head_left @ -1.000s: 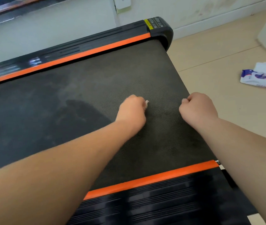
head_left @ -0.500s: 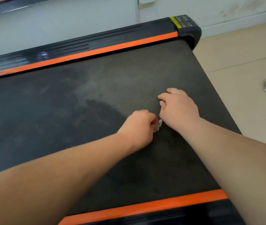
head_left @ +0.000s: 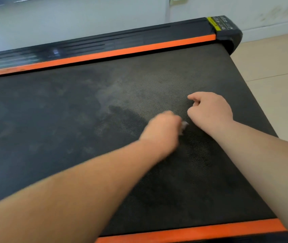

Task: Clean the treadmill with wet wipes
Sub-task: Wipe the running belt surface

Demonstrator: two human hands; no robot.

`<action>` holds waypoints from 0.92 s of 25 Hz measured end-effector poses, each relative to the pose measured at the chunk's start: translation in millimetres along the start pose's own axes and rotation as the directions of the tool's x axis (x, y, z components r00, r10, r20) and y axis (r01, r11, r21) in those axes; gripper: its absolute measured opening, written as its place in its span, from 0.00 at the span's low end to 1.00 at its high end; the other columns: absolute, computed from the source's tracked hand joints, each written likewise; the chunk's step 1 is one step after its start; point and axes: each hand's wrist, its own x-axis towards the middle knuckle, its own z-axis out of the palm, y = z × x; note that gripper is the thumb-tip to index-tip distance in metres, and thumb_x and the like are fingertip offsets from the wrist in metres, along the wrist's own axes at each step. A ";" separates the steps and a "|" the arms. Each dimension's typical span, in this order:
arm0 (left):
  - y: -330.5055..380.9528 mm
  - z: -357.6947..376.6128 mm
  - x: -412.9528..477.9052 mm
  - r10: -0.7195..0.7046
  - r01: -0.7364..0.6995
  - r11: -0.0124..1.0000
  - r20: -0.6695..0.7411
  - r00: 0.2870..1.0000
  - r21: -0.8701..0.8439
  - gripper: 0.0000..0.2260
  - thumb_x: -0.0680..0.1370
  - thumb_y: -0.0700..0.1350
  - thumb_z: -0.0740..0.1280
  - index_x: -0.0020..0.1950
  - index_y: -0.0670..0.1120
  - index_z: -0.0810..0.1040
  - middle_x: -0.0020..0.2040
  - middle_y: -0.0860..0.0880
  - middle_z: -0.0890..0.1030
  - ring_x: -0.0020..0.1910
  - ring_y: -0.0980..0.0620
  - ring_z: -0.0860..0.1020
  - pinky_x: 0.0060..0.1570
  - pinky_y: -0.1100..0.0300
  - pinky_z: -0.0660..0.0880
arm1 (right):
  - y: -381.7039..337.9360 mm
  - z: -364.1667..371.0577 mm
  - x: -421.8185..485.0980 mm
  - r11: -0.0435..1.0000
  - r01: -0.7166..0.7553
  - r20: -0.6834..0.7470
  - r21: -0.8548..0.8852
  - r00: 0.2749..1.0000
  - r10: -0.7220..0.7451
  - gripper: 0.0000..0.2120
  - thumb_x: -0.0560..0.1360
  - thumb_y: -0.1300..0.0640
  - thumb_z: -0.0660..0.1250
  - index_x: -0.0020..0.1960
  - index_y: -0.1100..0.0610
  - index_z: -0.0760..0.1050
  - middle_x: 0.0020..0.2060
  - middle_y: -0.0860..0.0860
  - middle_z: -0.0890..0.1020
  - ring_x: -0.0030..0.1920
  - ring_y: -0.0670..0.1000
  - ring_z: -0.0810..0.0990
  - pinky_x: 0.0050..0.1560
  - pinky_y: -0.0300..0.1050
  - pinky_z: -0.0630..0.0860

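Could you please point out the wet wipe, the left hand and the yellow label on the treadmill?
wet wipe (head_left: 184,125): head view, the white corner that shows.
left hand (head_left: 162,130): head view, back of the hand.
yellow label (head_left: 213,23): head view, middle of the strip.

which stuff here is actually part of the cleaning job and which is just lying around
On the job:
treadmill belt, dusty in patches
white wipe, gripped in the left hand
right hand, curled beside it

Just around:
floor
wall
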 end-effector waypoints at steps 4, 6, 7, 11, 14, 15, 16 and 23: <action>-43.7 -10.0 -3.6 -0.241 0.228 0.970 -0.193 0.951 -0.086 0.07 0.80 0.42 0.65 0.49 0.46 0.83 0.48 0.46 0.80 0.49 0.43 0.79 0.52 0.52 0.76 | -0.4 7.3 -11.6 0.991 0.084 0.038 -0.106 0.996 -0.081 0.24 0.77 0.59 0.62 0.71 0.47 0.75 0.68 0.49 0.76 0.70 0.55 0.70 0.63 0.53 0.73; -31.0 -8.2 -11.2 -0.050 0.045 0.996 -0.073 0.996 -0.073 0.07 0.80 0.43 0.65 0.49 0.46 0.84 0.49 0.46 0.80 0.50 0.44 0.78 0.53 0.52 0.75 | -2.1 13.0 -12.5 0.981 0.135 0.063 -0.142 0.990 -0.128 0.22 0.77 0.59 0.61 0.70 0.48 0.76 0.68 0.49 0.75 0.70 0.55 0.69 0.62 0.53 0.73; -38.1 -15.0 -4.7 -0.014 0.009 0.997 -0.061 0.998 -0.075 0.07 0.79 0.42 0.66 0.50 0.47 0.84 0.49 0.47 0.81 0.51 0.45 0.79 0.54 0.53 0.75 | -3.9 15.0 -10.2 0.978 0.151 0.063 -0.145 0.988 -0.144 0.21 0.78 0.60 0.61 0.69 0.49 0.77 0.68 0.49 0.75 0.70 0.55 0.69 0.62 0.53 0.74; -105.6 -45.3 26.0 -0.309 0.298 0.951 -0.244 0.919 -0.079 0.07 0.78 0.42 0.65 0.47 0.47 0.84 0.46 0.46 0.83 0.48 0.42 0.81 0.49 0.57 0.75 | -18.4 27.2 -0.7 0.974 0.197 0.015 -0.113 0.980 -0.197 0.19 0.79 0.60 0.61 0.67 0.51 0.79 0.67 0.50 0.76 0.70 0.55 0.69 0.64 0.52 0.73; -70.1 -23.4 1.5 -0.076 0.069 0.996 -0.144 0.987 -0.048 0.08 0.79 0.45 0.65 0.46 0.45 0.83 0.45 0.45 0.82 0.46 0.42 0.80 0.49 0.53 0.77 | -30.6 37.9 5.8 0.968 0.180 0.018 -0.176 0.984 -0.180 0.16 0.79 0.58 0.60 0.63 0.50 0.80 0.65 0.47 0.77 0.67 0.53 0.71 0.57 0.50 0.75; -56.4 -16.4 -9.3 0.044 -0.050 0.995 -0.069 0.997 -0.087 0.07 0.79 0.44 0.66 0.47 0.46 0.83 0.46 0.46 0.82 0.47 0.43 0.79 0.51 0.52 0.76 | -33.3 41.7 7.5 0.963 0.165 0.002 -0.214 0.986 -0.169 0.15 0.79 0.57 0.60 0.61 0.48 0.81 0.65 0.46 0.77 0.66 0.53 0.71 0.55 0.48 0.74; -54.9 -17.7 -13.3 0.117 -0.118 0.987 -0.019 0.993 -0.106 0.06 0.78 0.44 0.65 0.48 0.47 0.83 0.47 0.47 0.81 0.48 0.44 0.79 0.52 0.52 0.76 | -34.2 44.2 9.0 0.960 0.152 -0.015 -0.235 0.987 -0.160 0.16 0.79 0.56 0.61 0.61 0.47 0.82 0.65 0.44 0.76 0.66 0.52 0.71 0.54 0.48 0.73; -162.3 -69.0 9.0 -0.502 0.488 0.864 -0.245 0.829 -0.119 0.07 0.79 0.42 0.65 0.47 0.45 0.84 0.46 0.45 0.84 0.47 0.43 0.81 0.51 0.54 0.78 | -30.3 45.6 7.0 0.965 0.177 0.109 -0.193 0.981 -0.158 0.20 0.81 0.54 0.58 0.70 0.42 0.76 0.74 0.40 0.69 0.75 0.49 0.63 0.65 0.49 0.72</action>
